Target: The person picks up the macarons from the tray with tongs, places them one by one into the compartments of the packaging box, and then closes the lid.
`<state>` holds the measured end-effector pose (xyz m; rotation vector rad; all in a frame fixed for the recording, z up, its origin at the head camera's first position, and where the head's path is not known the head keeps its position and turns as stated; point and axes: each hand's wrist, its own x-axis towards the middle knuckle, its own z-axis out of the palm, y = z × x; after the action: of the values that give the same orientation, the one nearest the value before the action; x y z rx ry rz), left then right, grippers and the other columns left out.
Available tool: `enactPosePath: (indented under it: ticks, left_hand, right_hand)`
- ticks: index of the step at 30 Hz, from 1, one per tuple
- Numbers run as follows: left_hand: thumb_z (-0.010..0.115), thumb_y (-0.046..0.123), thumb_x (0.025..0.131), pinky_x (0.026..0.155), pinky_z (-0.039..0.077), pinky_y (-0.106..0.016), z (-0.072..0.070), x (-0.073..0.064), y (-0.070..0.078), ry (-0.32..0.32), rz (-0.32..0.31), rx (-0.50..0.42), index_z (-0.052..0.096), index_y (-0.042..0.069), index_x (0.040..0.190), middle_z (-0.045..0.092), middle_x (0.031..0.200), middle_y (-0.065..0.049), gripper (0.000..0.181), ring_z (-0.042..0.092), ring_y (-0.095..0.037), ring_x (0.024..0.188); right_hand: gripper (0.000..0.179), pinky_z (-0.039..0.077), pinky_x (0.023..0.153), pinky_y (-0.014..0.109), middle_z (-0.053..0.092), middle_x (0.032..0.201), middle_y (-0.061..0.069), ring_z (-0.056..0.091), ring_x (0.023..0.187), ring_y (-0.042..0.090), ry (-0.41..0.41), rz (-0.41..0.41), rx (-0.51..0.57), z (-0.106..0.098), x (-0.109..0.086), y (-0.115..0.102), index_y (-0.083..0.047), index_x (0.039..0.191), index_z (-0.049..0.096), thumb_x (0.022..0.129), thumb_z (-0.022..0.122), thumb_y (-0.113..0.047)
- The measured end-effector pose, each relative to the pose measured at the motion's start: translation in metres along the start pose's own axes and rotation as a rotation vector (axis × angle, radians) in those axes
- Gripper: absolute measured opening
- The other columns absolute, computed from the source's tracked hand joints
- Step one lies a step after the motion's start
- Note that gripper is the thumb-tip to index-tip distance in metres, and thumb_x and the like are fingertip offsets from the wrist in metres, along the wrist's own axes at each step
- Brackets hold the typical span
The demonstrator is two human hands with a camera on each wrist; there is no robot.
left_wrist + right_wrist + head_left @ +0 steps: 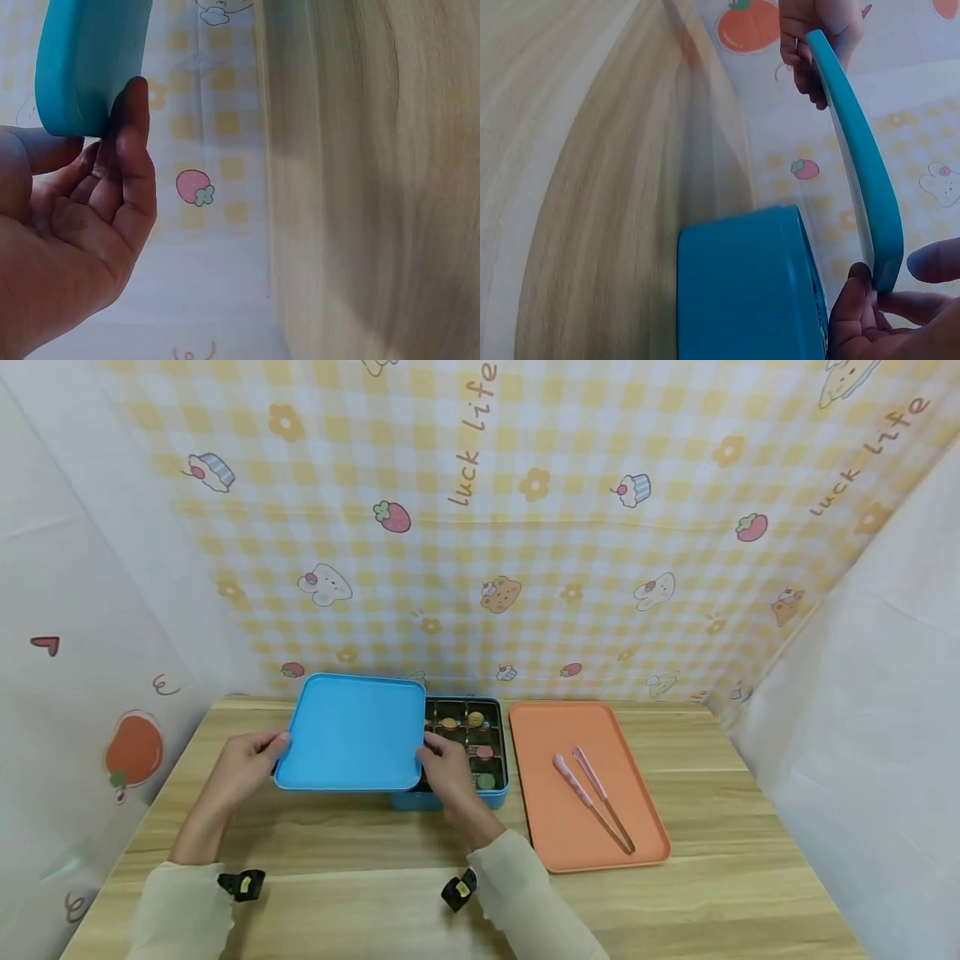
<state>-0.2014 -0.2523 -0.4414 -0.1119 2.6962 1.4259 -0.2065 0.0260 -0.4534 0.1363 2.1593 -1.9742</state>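
A blue square lid [352, 732] is held up off the table between both hands, inner face upward with its raised rim showing. My left hand [246, 766] grips its left edge, thumb on one side and fingers [135, 176] beneath. At the opposite edge my right hand [448, 768] pinches the lid, its fingertips under the rim in the right wrist view. Behind and to the right stands the blue tin [739, 289], uncovered, with cookies [476, 719] in a dark divided insert. The lid overlaps the tin's left part in the head view and hides it.
An orange tray [562, 727] lies right of the tin, bearing pink-handled tongs [594, 802]. The wooden table [720, 827] meets a yellow checked cloth [465, 552] at the back. White cloth hangs on both sides.
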Motion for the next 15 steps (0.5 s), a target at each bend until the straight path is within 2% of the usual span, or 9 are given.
enactPosePath:
  ticks: [4,6,7,9,11,13,15]
  left_hand:
    - [0.032,0.031,0.109,0.096,0.050,-0.053,0.002,0.000,0.006,-0.013,0.036,0.032,0.041,-0.017,0.141,0.050,0.137,-0.037,0.058,0.055,-0.043,0.120]
    - [0.032,0.028,0.109,0.098,0.047,-0.057,0.004,0.000,0.009,-0.014,0.063,0.058,0.041,-0.018,0.140,0.049,0.137,-0.038,0.056,0.053,-0.045,0.122]
    - [0.032,0.027,0.109,0.099,0.045,-0.060,0.005,-0.001,0.011,-0.016,0.076,0.069,0.041,-0.019,0.140,0.049,0.137,-0.038,0.055,0.053,-0.046,0.123]
    - [0.033,0.026,0.109,0.099,0.045,-0.060,0.007,-0.001,0.014,-0.017,0.100,0.095,0.042,-0.019,0.139,0.051,0.135,-0.038,0.055,0.053,-0.045,0.122]
    - [0.033,0.030,0.109,0.097,0.048,-0.059,0.008,-0.001,0.017,-0.024,0.110,0.107,0.045,-0.017,0.139,0.054,0.132,-0.036,0.057,0.057,-0.042,0.115]
    - [0.032,0.036,0.109,0.093,0.051,-0.055,0.009,-0.001,0.021,-0.035,0.103,0.102,0.049,-0.015,0.137,0.056,0.130,-0.035,0.061,0.057,-0.038,0.110]
    - [0.031,0.043,0.108,0.092,0.050,-0.054,0.010,0.000,0.024,-0.046,0.090,0.092,0.051,-0.014,0.137,0.055,0.132,-0.033,0.066,0.055,-0.035,0.111]
  right_hand:
    - [0.042,0.047,0.103,0.044,0.056,0.142,0.011,0.053,0.130,0.026,0.023,-0.002,-0.013,-0.005,0.003,0.001,-0.005,0.143,0.053,0.103,0.052,-0.016]
    - [0.041,0.052,0.092,0.036,0.058,0.140,0.011,0.059,0.119,0.020,0.027,-0.012,-0.027,-0.009,0.003,0.001,-0.007,0.141,0.055,0.102,0.053,-0.016]
    - [0.040,0.052,0.083,0.033,0.061,0.137,0.011,0.063,0.105,0.018,0.025,-0.013,-0.029,-0.012,0.003,0.001,-0.008,0.141,0.056,0.102,0.053,-0.015]
    - [0.039,0.048,0.068,0.027,0.064,0.131,0.012,0.060,0.083,0.011,0.024,-0.012,-0.037,-0.017,0.003,0.002,-0.009,0.140,0.058,0.101,0.053,-0.014]
    - [0.039,0.042,0.059,0.026,0.067,0.124,0.014,0.047,0.063,0.009,0.028,0.000,-0.045,-0.022,0.003,0.002,-0.010,0.139,0.059,0.101,0.053,-0.015]
    - [0.038,0.045,0.060,0.025,0.068,0.121,0.012,0.048,0.063,0.007,0.038,0.019,-0.064,-0.026,0.003,0.002,-0.012,0.138,0.061,0.101,0.054,-0.016]
    - [0.038,0.044,0.060,0.026,0.071,0.107,0.011,0.050,0.065,0.008,0.035,0.033,-0.064,-0.030,0.004,0.002,-0.013,0.137,0.061,0.100,0.053,-0.016]
